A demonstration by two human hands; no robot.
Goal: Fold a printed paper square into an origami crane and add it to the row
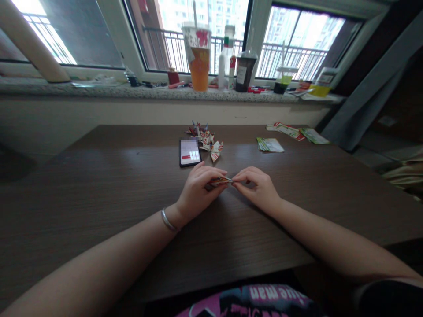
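Above the middle of the brown table (pixel 99 207), a small folded paper (pixel 219 181) with orange and white print is held between both hands. My left hand (pixel 202 185) is closed around its left part, hiding some of it. My right hand (pixel 256 185) pinches its pointed right end between thumb and fingertips. Just beyond my left hand lies a phone (pixel 190 153) with a lit screen. Several folded paper pieces (pixel 207 140) in red and white are heaped beside the phone.
Green and white paper sheets (pixel 270 145) lie stacked to the right, with red and green packets (pixel 289 131) behind them. On the windowsill (pixel 148 93) stand a large cup of orange drink (pixel 199 66), a dark cup (pixel 244 72), a clear bottle (pixel 225 61) and other small items.
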